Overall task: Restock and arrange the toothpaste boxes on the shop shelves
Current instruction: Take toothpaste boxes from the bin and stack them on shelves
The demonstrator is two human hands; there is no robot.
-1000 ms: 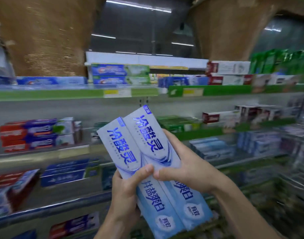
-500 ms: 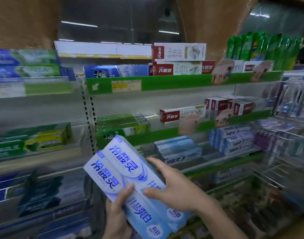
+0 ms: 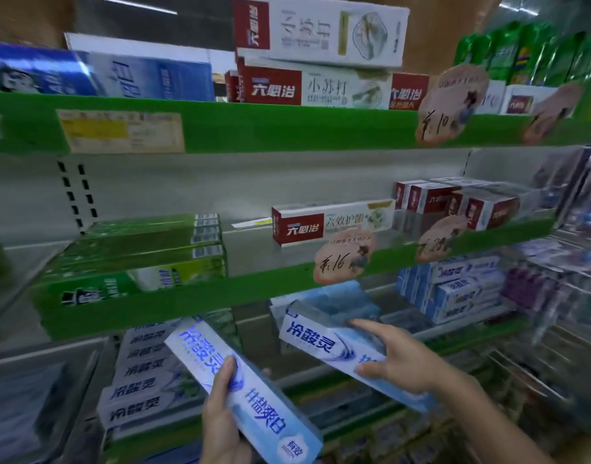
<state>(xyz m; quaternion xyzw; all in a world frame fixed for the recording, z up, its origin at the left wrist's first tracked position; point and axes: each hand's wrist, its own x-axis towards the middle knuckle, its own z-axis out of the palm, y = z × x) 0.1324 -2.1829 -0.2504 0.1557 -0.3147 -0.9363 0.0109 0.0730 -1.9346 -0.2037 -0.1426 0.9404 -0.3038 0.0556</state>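
Fingers of the R hand are clamped on one toothpaste box: index laid straight along its upper long edge, thumb pinching from below, approx. mid-length. Its front end points into the lower shelf, at the shelf's front edge and up against the pale-blue stack lying under the green lip. Can't tell if it rests on that stack or only touches it.

L hand grips the second box w/ thumb across the printed face, other fingers curled behind and out of sight. That box is off the shelf, tilted, held in front of the shelf's front edge near the L-side stack of same-brand boxes.

Handling, my read: thin card cartons w/ a tube inside, so light, and one hand each is plenty. They should be stiff lengthwise, but the broad faces prob. dent if squeezed hard, and the end flaps are the weakest part. Glossy print looks a bit slick. Best hold is across the narrow sides near mid-length, so the box doesn't tip as it slides in. Push from the rear end w/ flat fingertips, not on the flap. Keep the logo face fwd to match the neighbours.
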